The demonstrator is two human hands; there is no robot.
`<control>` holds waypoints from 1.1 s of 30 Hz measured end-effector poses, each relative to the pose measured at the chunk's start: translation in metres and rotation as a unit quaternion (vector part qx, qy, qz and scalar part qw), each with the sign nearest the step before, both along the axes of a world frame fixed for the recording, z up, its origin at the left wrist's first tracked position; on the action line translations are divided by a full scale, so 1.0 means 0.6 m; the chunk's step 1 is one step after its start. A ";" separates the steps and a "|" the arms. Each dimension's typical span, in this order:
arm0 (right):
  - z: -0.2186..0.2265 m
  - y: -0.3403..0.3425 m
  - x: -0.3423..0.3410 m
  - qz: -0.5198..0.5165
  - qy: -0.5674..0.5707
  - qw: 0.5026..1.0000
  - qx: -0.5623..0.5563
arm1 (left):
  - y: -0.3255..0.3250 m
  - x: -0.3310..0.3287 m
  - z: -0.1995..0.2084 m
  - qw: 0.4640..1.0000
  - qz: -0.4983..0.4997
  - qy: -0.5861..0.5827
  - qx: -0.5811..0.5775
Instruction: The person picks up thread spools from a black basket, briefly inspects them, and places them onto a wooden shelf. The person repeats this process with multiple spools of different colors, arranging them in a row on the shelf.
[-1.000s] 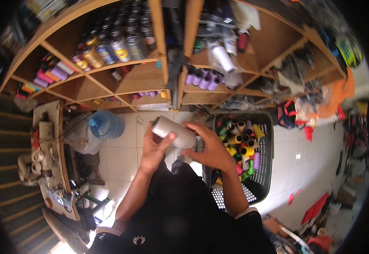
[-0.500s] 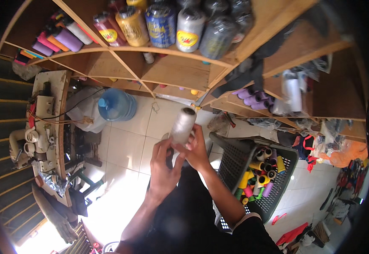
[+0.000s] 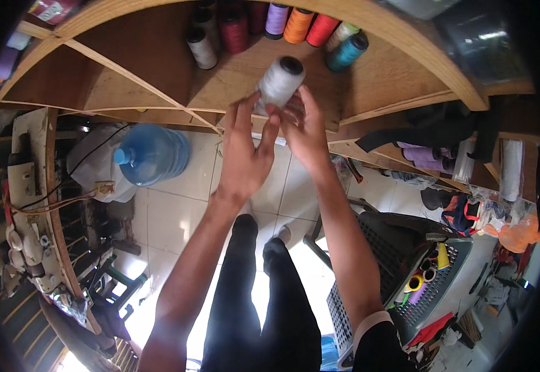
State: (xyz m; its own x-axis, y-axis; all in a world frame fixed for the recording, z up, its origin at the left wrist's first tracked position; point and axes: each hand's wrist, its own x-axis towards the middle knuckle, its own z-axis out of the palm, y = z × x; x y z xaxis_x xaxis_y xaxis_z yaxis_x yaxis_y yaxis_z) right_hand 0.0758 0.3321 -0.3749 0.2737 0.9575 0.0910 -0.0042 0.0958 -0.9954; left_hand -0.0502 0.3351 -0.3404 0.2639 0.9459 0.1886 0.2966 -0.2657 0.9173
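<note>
A cone-shaped spool of white thread [image 3: 278,85], tilted with its dark-centred top away from me, is between my two hands in front of the shelf. My left hand [image 3: 247,149] touches its lower left side, and my right hand [image 3: 305,127] curls round its lower right. Their fingers meet near its base, which is partly hidden. Just beyond stand more thread spools on the wooden shelf [image 3: 251,84]: a greyish-white spool [image 3: 202,51], a dark red spool [image 3: 234,32], a purple spool [image 3: 276,22], an orange spool [image 3: 299,26], a red spool [image 3: 322,31] and a teal spool [image 3: 346,52].
Below the shelf at left, a blue water jug [image 3: 161,155] lies on the tiled floor. A sewing machine [image 3: 31,242] stands at far left. On my right is a dark green perforated plastic chair [image 3: 452,266] with several spools. Black cloth [image 3: 431,133] hangs from the right shelf.
My hands have carried the white spool forward and up, from above the floor to the shelf front. The view has shifted closer to the shelf, and the chair now sits lower right.
</note>
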 end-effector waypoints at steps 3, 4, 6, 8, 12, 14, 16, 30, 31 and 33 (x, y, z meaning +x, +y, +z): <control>-0.043 0.062 0.018 -0.037 -0.015 0.999 0.018 | 0.060 0.022 -0.036 1.000 0.002 0.016 0.021; -0.056 0.081 0.024 -0.046 -0.023 0.998 0.021 | 0.078 0.029 -0.048 1.000 0.002 -0.002 0.021; -0.066 0.117 0.030 -0.048 -0.053 0.997 0.038 | 0.109 0.041 -0.070 0.999 0.004 -0.038 0.020; -0.068 0.144 0.037 -0.047 -0.038 0.997 0.046 | 0.132 0.051 -0.071 0.999 0.003 -0.034 0.010; -0.078 0.195 0.038 -0.075 -0.102 0.992 0.028 | 0.171 0.068 -0.090 0.997 0.027 -0.074 0.011; -0.119 0.232 0.062 -0.127 -0.061 0.988 0.064 | 0.181 0.097 -0.097 0.996 0.025 -0.091 0.002; -0.123 0.257 0.054 -0.109 0.044 0.990 0.084 | 0.193 0.092 -0.085 0.997 0.047 -0.066 0.005; -0.067 0.246 0.037 -0.056 0.324 0.944 0.017 | 0.201 0.098 -0.091 0.996 0.071 -0.043 -0.030; -0.089 0.250 0.051 -0.083 0.174 0.980 0.047 | 0.202 0.104 -0.089 0.997 0.068 -0.038 -0.028; -0.114 0.252 0.072 -0.134 0.016 0.988 0.080 | 0.197 0.116 -0.085 0.998 0.061 -0.020 -0.013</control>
